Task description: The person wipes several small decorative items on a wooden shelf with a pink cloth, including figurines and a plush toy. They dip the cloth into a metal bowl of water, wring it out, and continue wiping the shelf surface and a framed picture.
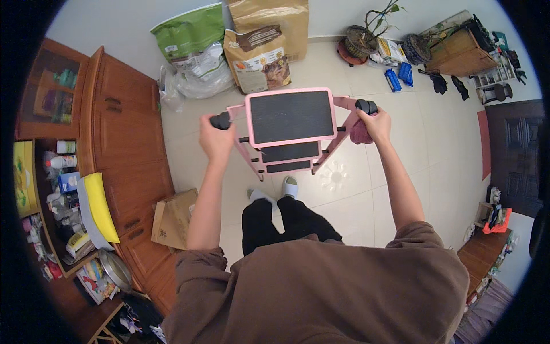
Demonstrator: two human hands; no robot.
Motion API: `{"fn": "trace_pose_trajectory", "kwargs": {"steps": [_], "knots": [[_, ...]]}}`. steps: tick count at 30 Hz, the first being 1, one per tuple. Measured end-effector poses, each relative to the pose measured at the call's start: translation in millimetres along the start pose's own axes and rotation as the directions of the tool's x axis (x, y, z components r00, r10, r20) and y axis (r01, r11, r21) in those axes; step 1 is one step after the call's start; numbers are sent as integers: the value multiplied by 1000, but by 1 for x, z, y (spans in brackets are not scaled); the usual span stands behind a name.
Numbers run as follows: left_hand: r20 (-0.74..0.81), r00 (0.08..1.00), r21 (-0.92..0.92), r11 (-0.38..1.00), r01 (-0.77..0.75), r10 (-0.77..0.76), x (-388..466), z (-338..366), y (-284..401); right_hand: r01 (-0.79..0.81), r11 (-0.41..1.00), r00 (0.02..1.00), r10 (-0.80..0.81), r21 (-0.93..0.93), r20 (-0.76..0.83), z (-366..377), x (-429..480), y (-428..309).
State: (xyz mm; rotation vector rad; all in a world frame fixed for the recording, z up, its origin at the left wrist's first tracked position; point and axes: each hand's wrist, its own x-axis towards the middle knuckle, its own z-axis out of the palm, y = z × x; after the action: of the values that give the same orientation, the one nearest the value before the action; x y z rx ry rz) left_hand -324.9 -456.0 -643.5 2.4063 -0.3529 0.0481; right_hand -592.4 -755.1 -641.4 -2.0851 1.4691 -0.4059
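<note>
A pink step ladder (292, 117) with black ribbed treads stands unfolded on the tiled floor in front of my feet. My left hand (217, 136) is closed around a black knob-like end at the ladder's left side. On the right side, my right hand (375, 124) grips the matching black end. A dark red cloth (361, 132) hangs beneath my right hand, against the pink side rail; the hand partly hides how it is held.
Wooden cabinets (129, 129) line the left, with a cardboard box (174, 220) beside them. Large bags, including a brown pet-food bag (258, 60), stand beyond the ladder. Potted plants (361, 42) and blue packets (392, 80) are at the upper right; a dark door (514, 157) is farther right.
</note>
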Motion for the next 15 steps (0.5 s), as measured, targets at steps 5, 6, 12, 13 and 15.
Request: {"fn": "trace_pose_trajectory", "kwargs": {"steps": [5,6,12,13,15], "knots": [[182,983,-10,1000,-26,27,-21,105,24,-107,990,994,106,-89,-15,-9,24,84],[201,979,-4,999,-36,36,-23,124,30,-152,982,988,153,-111,7,-8,30,101],[290,952,54,992,-116,95,-43,199,65,-249,962,968,245,-116,-48,-12,58,183],[330,941,42,995,-91,73,-43,205,71,-241,962,970,235,-128,-64,-11,59,193],[321,944,22,996,-82,70,-48,211,82,-306,950,952,306,-56,-14,-11,66,208]]}}
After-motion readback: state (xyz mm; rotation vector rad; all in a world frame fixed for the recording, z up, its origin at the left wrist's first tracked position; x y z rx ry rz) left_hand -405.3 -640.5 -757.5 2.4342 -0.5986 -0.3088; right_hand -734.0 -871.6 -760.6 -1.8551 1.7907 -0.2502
